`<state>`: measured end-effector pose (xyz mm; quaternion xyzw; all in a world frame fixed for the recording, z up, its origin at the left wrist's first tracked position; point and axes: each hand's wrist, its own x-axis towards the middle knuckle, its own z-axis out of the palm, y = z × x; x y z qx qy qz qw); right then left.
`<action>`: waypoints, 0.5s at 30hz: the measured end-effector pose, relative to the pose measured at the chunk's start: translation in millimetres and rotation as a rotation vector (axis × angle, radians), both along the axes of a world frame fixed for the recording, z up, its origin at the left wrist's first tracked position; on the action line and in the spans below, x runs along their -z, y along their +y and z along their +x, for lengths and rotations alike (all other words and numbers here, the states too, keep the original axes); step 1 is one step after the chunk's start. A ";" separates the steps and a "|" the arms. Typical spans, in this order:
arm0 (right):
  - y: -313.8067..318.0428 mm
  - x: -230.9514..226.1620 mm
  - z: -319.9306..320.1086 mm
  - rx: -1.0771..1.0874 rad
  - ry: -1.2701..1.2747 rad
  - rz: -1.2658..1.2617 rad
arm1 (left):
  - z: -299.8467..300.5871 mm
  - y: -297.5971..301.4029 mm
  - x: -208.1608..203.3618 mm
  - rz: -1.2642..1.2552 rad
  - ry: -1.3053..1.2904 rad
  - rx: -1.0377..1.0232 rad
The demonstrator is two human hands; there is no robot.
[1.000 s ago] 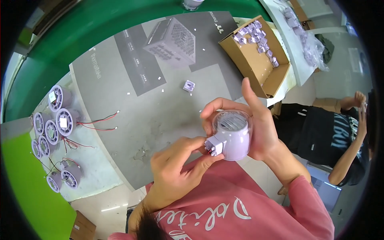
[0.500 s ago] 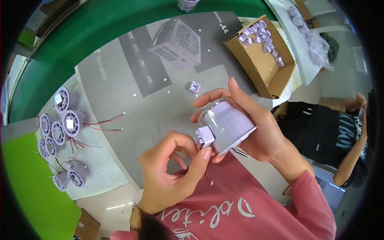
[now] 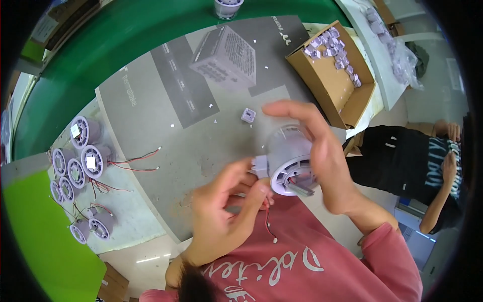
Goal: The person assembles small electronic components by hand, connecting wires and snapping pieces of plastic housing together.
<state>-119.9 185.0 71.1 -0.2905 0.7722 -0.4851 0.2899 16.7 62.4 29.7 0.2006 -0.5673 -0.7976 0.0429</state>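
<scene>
open lane over grey sheet (image 3: 188,146) between red wires (image 3: 132,161) and left hand (image 3: 220,209)

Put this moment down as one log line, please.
left hand: at red-black wires | right hand: holding lilac round housing | gray mat: loose lilac block | cardboard box: lilac blocks inside

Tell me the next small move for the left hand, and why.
I'd gently draw the dangling red and black wires clear with the left hand: they hang loose below the small lilac block, the left fingertips are close by, and the right hand seems to support the tilted lilac housing.
</scene>
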 end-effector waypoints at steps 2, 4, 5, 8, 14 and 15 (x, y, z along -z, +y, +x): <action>17.6 20.1 -23.2 -0.298 0.812 -0.102 | -6.6 11.0 13.0 0.413 -0.088 0.071; 23.2 31.3 -14.3 -0.371 0.688 -0.146 | -15.9 22.7 37.3 0.441 -0.120 0.202; 28.9 26.4 -7.0 -0.369 0.687 0.059 | -19.2 24.7 46.2 0.428 -0.164 0.298; 56.8 61.3 -11.8 -0.219 0.521 -0.004 | -25.8 32.8 70.2 0.322 -0.157 0.450; 49.0 43.9 -27.3 0.196 -0.409 0.139 | -44.4 14.0 61.9 0.065 -0.045 0.534; 48.1 42.6 -29.2 0.204 -0.414 0.144 | -46.7 10.8 55.7 0.081 -0.003 0.517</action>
